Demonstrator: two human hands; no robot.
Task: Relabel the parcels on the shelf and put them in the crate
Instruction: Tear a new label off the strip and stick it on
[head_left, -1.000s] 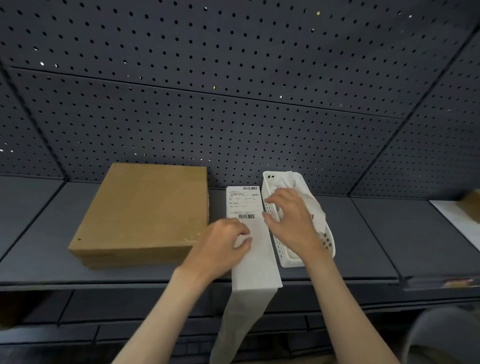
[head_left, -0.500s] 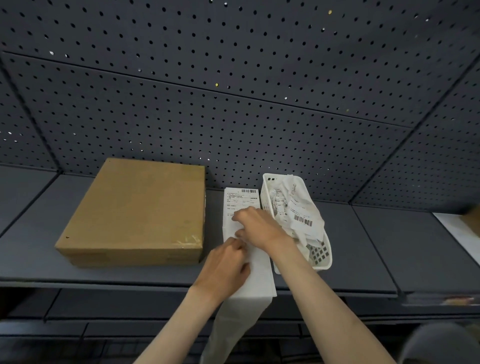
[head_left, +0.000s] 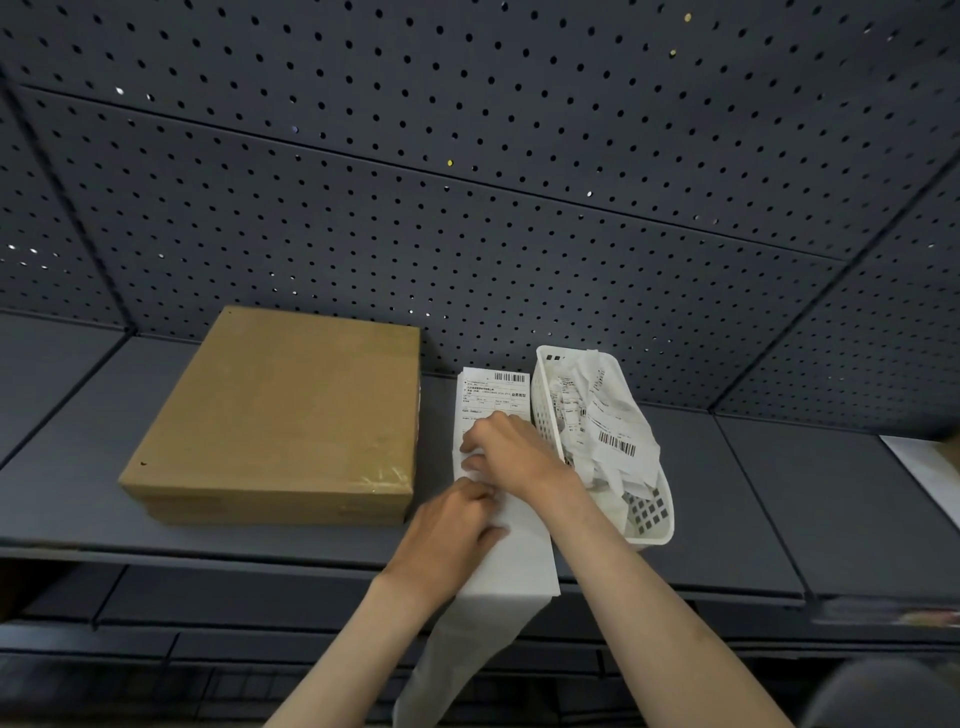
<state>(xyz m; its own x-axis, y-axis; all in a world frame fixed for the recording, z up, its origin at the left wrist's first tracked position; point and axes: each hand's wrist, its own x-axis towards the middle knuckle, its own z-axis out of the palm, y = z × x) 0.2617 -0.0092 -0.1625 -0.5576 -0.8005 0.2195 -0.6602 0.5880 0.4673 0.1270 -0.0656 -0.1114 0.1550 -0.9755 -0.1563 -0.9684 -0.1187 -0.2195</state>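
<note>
Still early, I'd judge: the cardboard parcel (head_left: 280, 415) lies at the shelf's (head_left: 727, 493) left w/ no label on its top, and no crate is in view. Both hands work the label strip (head_left: 491, 395) mid-shelf, its tail hanging over the front edge; left hand (head_left: 447, 535) pinches the strip, right hand (head_left: 511, 449) picks at a label (peeling, probably). White basket (head_left: 649, 519) of label scraps sits just beside.

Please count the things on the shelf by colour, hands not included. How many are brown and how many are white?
Brown: 1, the flat brown cardboard box.
White: 2, the long white label strip and the white plastic basket of crumpled paper labels.
Total: 3
</note>
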